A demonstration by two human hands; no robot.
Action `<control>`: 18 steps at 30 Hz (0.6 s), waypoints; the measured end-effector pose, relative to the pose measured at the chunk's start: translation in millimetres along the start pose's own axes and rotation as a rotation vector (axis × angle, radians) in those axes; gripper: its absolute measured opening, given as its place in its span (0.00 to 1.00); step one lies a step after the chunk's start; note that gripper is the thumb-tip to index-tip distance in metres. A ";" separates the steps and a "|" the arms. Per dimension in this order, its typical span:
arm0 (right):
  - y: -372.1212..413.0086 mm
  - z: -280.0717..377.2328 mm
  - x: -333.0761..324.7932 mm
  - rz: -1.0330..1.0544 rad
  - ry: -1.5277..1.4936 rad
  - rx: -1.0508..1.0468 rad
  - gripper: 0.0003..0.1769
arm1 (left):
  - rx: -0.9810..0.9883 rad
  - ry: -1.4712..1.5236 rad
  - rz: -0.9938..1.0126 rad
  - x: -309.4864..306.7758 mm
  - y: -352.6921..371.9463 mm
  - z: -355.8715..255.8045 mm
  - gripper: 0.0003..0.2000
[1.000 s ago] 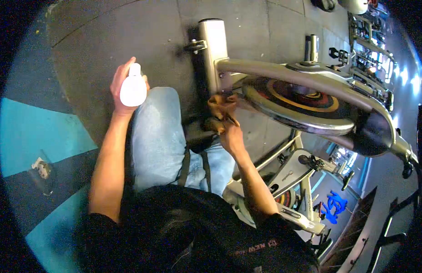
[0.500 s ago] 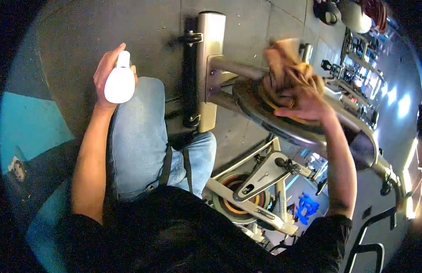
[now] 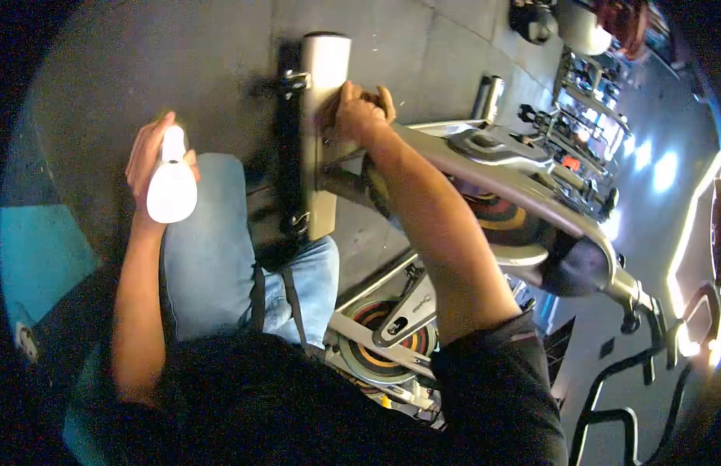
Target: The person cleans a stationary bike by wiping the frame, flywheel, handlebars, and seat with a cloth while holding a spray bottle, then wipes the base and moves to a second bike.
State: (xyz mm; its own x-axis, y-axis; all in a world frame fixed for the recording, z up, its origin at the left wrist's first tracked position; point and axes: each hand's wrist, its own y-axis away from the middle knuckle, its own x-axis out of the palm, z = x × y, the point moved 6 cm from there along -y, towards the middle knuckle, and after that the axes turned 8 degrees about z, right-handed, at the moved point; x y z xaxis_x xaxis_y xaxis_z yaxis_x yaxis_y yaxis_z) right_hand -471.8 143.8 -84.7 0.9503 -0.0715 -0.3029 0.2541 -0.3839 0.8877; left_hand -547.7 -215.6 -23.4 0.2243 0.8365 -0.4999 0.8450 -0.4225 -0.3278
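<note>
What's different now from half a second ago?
The right hand has moved leftward in the picture, from over the flywheel to the metal base bar. The brown cloth it held can't be made out clearly now, so whether it was let go can't be told. The left hand still holds the white bottle.

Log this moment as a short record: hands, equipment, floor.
Left hand: holds white bottle
Right hand: at the base bar of the nearer bike; anything in its grip unclear
Flywheel: partly behind right forearm
Second bike: partly hidden by right arm
Floor: dark, teal section at picture's left
</note>
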 end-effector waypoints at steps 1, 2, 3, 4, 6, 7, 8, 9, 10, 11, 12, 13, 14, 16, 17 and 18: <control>0.3 -2.8 2.3 0.003 0.044 0.032 0.53 | 0.028 -0.015 -0.013 -1.8 1.1 1.2 0.23; 14.0 -6.0 -0.5 -0.020 0.125 -0.006 0.50 | 0.047 -0.010 -0.033 -3.3 0.2 1.9 0.23; 27.6 -10.2 -2.0 -0.037 0.208 -0.041 0.46 | 0.054 0.000 -0.039 -3.0 0.1 2.0 0.24; 40.9 -23.1 -6.0 -0.049 0.204 -0.020 0.46 | 0.062 0.014 -0.039 -1.6 0.4 1.1 0.24; 86.4 -41.1 -23.8 0.038 0.234 -0.125 0.39 | 0.079 0.029 -0.043 -0.9 -4.0 -2.0 0.24; 121.0 -51.5 -40.4 0.028 0.223 -0.097 0.39 | 0.073 0.037 -0.043 2.4 -4.9 -1.6 0.25; 163.7 -54.2 -63.0 -0.003 0.453 -0.156 0.34 | 0.052 0.025 -0.031 4.4 -2.8 1.0 0.25; 191.1 -72.8 -74.2 -0.015 0.573 -0.178 0.31 | 0.043 0.064 -0.045 0.9 -5.4 -3.2 0.25; 218.6 -91.4 -85.2 -0.031 0.693 -0.200 0.29 | 0.020 0.076 -0.030 2.9 -0.7 2.3 0.24; 240.3 -125.3 -97.2 -0.067 0.458 -0.148 0.27 | 0.008 0.069 -0.016 3.8 3.7 8.4 0.24; 262.0 -163.1 -105.3 -0.096 0.222 -0.098 0.25 | -0.004 0.063 -0.001 4.6 8.4 14.4 0.23; 283.9 -204.1 -105.7 -0.167 0.285 -0.078 0.22 | -0.002 0.076 0.008 5.3 7.8 12.9 0.23; 306.2 -244.9 -105.8 -0.238 0.346 -0.053 0.20 | 0.004 0.065 -0.003 5.3 6.8 11.5 0.22; 331.7 -285.9 -110.2 -0.357 0.720 -0.067 0.18 | -0.034 0.084 0.018 11.5 12.6 22.3 0.22; 350.8 -295.3 -121.8 -0.410 0.675 0.041 0.19 | -0.035 0.098 0.035 14.6 14.7 19.6 0.22; 355.3 -295.3 -129.6 -0.447 0.656 0.087 0.19 | -0.028 0.092 0.024 13.4 13.4 18.4 0.22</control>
State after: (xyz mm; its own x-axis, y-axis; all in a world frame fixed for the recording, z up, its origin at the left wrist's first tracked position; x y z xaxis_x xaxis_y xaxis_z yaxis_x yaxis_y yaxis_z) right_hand -451.6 288.6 372.3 0.6807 0.6521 -0.3338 0.6466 -0.3208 0.6921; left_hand -542.3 -216.4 -49.3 0.2870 0.8556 -0.4308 0.8520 -0.4336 -0.2935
